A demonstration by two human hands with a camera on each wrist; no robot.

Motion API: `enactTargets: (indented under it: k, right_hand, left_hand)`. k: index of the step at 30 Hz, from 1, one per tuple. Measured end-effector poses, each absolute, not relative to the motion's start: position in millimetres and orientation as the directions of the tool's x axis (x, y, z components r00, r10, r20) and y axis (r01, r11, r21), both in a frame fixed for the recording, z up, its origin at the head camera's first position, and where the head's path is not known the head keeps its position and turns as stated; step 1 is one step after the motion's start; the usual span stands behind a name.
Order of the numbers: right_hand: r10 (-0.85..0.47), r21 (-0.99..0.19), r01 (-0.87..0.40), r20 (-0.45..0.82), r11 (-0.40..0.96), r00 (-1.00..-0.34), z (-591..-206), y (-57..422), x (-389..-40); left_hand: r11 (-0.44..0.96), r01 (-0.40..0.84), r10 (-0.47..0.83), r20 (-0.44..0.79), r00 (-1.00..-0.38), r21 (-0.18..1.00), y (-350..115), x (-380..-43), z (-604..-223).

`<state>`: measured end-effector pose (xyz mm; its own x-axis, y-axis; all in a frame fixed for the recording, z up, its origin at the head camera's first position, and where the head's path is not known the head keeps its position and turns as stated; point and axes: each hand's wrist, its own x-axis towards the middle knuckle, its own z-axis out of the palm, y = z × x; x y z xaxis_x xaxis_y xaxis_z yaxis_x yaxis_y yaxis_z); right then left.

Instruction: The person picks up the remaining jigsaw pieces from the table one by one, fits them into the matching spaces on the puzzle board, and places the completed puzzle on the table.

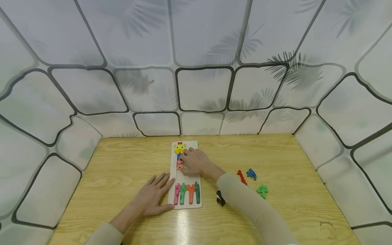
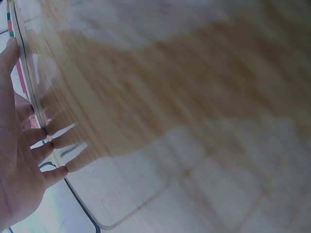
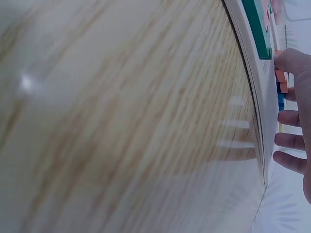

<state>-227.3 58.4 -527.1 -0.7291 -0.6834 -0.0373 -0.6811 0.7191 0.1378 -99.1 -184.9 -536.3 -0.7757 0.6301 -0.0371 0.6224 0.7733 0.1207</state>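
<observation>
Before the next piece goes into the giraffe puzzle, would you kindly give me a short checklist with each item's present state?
1. Puzzle board flat on the table: ok.
2. Left hand steadying the board's left edge, fingers straight: ok.
3. Right hand on the orange piece at the neck: ok.
4. Orange piece fully seated: cannot tell.
5. Loose pieces lying right of the board, red, blue, green: ok.

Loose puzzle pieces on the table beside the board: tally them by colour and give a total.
Red piece: 1
Blue piece: 1
Green piece: 1
Black piece: 1, partly hidden by the sleeve
Total: 4
</observation>
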Motion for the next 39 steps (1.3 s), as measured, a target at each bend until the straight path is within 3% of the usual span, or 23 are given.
enactTargets:
  k: [39]
  right_hand:
    - [-0.683,0.174,-0.682,-0.067,0.710,-0.728,-508.7,69.1,-227.9]
  left_hand:
    - [0.778,0.611,0.623,-0.060,-0.780,0.146,-184.9,-99.5,-533.5]
